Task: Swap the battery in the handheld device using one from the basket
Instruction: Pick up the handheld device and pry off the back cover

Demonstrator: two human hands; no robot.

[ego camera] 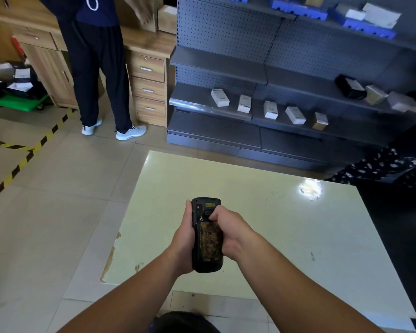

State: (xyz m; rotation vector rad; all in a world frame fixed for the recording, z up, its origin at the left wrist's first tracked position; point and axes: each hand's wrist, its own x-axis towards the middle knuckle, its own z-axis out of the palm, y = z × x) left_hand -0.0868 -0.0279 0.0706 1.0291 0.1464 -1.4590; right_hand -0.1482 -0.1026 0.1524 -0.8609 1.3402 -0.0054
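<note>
Room: a stockroom with grey shelves (262,75) beyond the pale tabletop (286,224) and a wooden desk (149,90) to the shelves' left.
Device: one handheld device (206,235) was held back-up above the tabletop's near half, its worn battery panel (210,242) facing the camera.
Left hand: the left hand (184,241) was wrapped around the device's left side, fingers closed on it.
Right hand: the right hand (228,233) gripped the right side, thumb pressing near the latch above the panel.
Basket: none in view.
Doing it well: judged from this, the left hand should hold steady while the thumb works the latch, keeping the device low over the tabletop.
Count: one device, two hands, five white boxes (244,104) in a row on the lower shelf, one other person (99,68) at the desk.
</note>
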